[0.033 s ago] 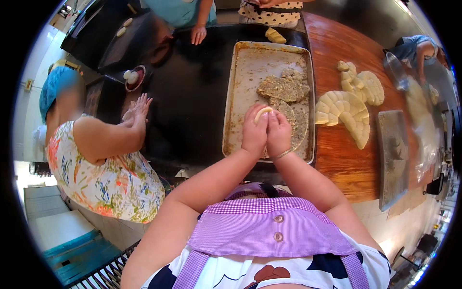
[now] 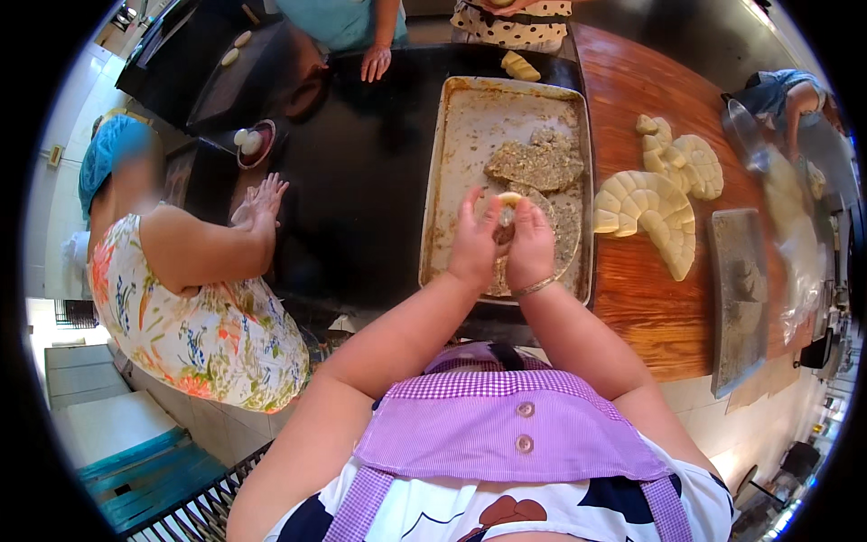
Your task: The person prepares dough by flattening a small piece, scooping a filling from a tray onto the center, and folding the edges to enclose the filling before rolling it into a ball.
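We hold a small, pale, rounded piece of dough (image 2: 510,198) between our left hand (image 2: 474,246) and our right hand (image 2: 531,246); both grips are closed on it at the fingertips. Its light rim shows at the top of the grip, probably because fingertips on both sides keep something so soft from sagging. A brownish patch lies between our palms, but we cannot tell whether it is filling or shadow.

Directly beneath the grip sits a large rectangular metal baking tray with a browned rim (image 2: 432,181), so crumbs likely fall inside it. Just beyond our fingers lies a flat, speckled, crumbly mound (image 2: 535,163), seemingly heaped within easy reach. To the right of the grip, a pale, fan-shaped slab of scored dough (image 2: 668,221) rests on a reddish-brown wooden tabletop (image 2: 646,325), apart from the crumbs, which presumably keeps it clean.
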Motion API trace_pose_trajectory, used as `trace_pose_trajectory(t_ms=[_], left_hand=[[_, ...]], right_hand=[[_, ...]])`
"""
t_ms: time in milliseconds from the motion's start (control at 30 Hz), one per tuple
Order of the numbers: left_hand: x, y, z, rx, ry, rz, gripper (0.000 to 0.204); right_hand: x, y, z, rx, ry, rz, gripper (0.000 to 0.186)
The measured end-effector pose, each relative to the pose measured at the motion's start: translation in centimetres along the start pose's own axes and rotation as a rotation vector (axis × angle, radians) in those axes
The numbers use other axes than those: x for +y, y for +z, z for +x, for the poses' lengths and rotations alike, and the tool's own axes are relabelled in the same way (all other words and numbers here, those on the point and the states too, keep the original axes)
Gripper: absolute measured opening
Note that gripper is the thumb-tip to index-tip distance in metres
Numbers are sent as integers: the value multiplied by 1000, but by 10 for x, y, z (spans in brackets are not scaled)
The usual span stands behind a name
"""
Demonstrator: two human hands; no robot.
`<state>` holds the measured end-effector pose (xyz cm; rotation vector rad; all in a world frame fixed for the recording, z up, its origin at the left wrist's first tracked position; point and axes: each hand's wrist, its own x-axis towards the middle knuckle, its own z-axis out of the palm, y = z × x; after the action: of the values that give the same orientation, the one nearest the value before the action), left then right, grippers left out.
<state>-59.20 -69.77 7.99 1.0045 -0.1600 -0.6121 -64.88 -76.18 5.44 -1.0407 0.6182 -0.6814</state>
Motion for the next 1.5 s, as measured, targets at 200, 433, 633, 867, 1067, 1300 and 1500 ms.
trace_pose_trajectory(t_ms=[200, 433, 633, 867, 1067, 1300, 1500], left_hand=[[0, -8, -30, -97, -141, -200, 26], [-23, -1, -15, 6, 78, 228, 32], [-7, -18, 6, -128, -104, -135, 44], [-11, -17, 19, -5, 159, 350, 42], [18, -4, 6, 106, -189, -67, 44], [14, -3, -4, -169, 154, 295, 45], [14, -24, -4, -535, 486, 651, 59]], right_hand=[[-21, -2, -32, -131, -116, -43, 41], [1, -3, -15, -38, -41, 156, 35], [-8, 21, -11, -66, -50, 51, 26], [4, 18, -3, -93, -253, -274, 28], [-29, -12, -1, -447, -285, -302, 54], [-27, 0, -15, -232, -186, -285, 39], [-24, 6, -19, -130, -224, -101, 33]])
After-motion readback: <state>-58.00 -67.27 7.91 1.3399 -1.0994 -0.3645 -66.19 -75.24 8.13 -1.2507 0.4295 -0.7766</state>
